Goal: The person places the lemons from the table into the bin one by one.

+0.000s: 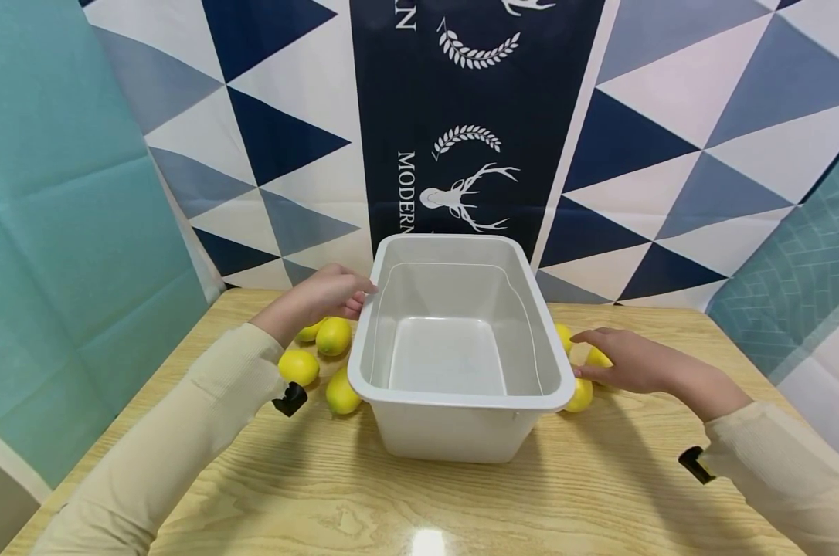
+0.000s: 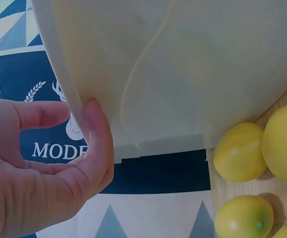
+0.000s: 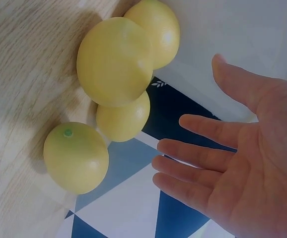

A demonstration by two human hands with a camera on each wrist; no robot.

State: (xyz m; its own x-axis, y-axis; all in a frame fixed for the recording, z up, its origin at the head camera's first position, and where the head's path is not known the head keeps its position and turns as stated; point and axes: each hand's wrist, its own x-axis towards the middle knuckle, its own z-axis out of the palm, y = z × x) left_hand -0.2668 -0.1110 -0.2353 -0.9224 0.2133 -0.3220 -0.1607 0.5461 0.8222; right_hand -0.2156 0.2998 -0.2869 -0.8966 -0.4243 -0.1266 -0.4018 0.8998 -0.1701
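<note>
I see left grip (image 1: 331,292) pinching the rim (image 1: 461,400) of the bin (image 1: 450,432), likely since it's the easiest edge to hold, right grip (image 1: 630,361) spread and empty, bin upright on the desk (image 1: 287,502) between lemons (image 1: 298,367).

The dark backdrop (image 1: 471,104) reads "MODERN" (above, cropped, perhaps "RN").

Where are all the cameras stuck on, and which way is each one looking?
Head: worn on the head, looking forward and down at the white tub; left sleeve, right sleeve, left fingers and right fingers show.
Left wrist: on that wrist, looking past the left fingers pinching the rim, towards lemons; only the left hand shows.
Right wrist: on that wrist, looking past the open right fingers towards more lemons; only that hand shows.
Shared by head and left wrist: tub, lemons, patterned backdrop.
</note>
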